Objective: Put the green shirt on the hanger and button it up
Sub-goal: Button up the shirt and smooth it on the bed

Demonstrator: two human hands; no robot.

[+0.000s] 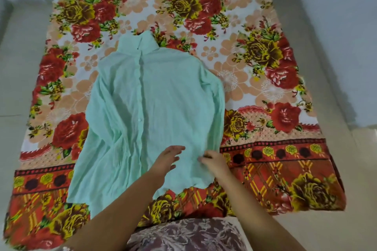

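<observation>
Shirt [159,98] lies flat, front up, on the sheet [265,67]. Collar [140,45] is at 12 o'clock, hem [122,199] at 6, nearest the person. Hanger is not in view; a dark speck inside the collar is too small to call. Placket [140,79] looks closed over its upper run, with one button [139,120] visible midway. The lower run is too creased to judge.

Likely step: sorting the lower front, around 5 o'clock of the shirt, for the last buttons or a smoothing pass.

Doing it well:
- Confirm the hanger sits in the shoulders before closing more.
- Line up both placket edges first. The cloth looks thin and limp, so it will skew if dragged.
- One hand pins the cloth flat while the other feeds the button through. Work one button at a time.
- Pull creases out toward 6 o'clock, not sideways.

Pose: both bare forearms enter from 6 o'clock.
- Left hand [168,159] is palm down over the lower front, fingers spread and loose, gripping nothing. Contact with the cloth cannot be told.
- Right hand [215,162] sits just beside it at 3 o'clock, not touching it. Its fingers are curled and appear to pinch a fold of shirt near the right edge.
</observation>
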